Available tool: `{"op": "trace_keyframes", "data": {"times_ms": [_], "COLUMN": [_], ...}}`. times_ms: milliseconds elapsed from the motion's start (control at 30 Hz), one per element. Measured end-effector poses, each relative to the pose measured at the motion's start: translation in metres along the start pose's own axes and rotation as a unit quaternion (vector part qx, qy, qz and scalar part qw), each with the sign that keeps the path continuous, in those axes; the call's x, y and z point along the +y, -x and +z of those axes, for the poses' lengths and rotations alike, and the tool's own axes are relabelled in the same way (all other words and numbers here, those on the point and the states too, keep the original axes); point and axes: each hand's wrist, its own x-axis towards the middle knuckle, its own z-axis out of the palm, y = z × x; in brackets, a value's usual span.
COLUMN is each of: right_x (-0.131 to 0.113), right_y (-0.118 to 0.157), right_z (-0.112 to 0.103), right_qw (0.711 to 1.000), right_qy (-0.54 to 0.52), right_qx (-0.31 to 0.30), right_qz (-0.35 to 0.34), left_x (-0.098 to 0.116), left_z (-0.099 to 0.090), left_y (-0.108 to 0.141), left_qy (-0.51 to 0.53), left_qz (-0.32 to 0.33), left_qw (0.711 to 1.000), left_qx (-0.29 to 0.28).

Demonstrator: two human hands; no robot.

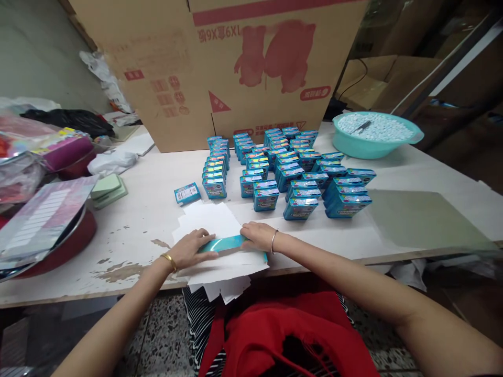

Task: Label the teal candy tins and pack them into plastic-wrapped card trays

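In the head view, my left hand (191, 251) and my right hand (258, 236) grip the two ends of a flat white card box blank. A shiny blue strip (225, 243) of it is bent up between them. Beneath it lies a loose pile of white box blanks (212, 217), some jutting past the table's front edge. Just beyond my left hand, one small blue box (187, 193) lies on its side. Rows of upright blue boxes (266, 199) stand behind the pile and to the right. My fingertips are partly hidden by the card.
A large cardboard carton (157, 47) rises along the back of the white table (141, 209). At right stands a turquoise basin (356, 144) of small pale pieces, with a greenish sheet (428, 217) nearer. A red basin (78, 238) with printed sheets and green pads (108, 189) sit at left.
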Motion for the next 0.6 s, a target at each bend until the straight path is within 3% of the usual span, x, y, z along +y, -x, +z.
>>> {"op": "trace_keyframes", "data": {"times_ms": [200,333,600], "right_x": [-0.005,-0.004,-0.011], "right_y": [-0.014,-0.017,-0.018], "right_z": [0.006,0.006,0.002], "right_qw": [0.999,0.997,0.992], "right_qy": [0.039,0.075,0.116], "right_qx": [0.008,-0.011,-0.043], "right_qz": [0.021,0.001,-0.002], "left_x": [-0.004,-0.008,-0.007], "left_z": [0.008,0.011,0.001], "left_y": [-0.016,-0.026,-0.046], "left_qy": [-0.122,-0.152,-0.186], "left_qz": [-0.021,-0.019,0.03], "left_qw": [0.992,0.988,0.975], "left_qx": [0.0,-0.008,-0.115]}}
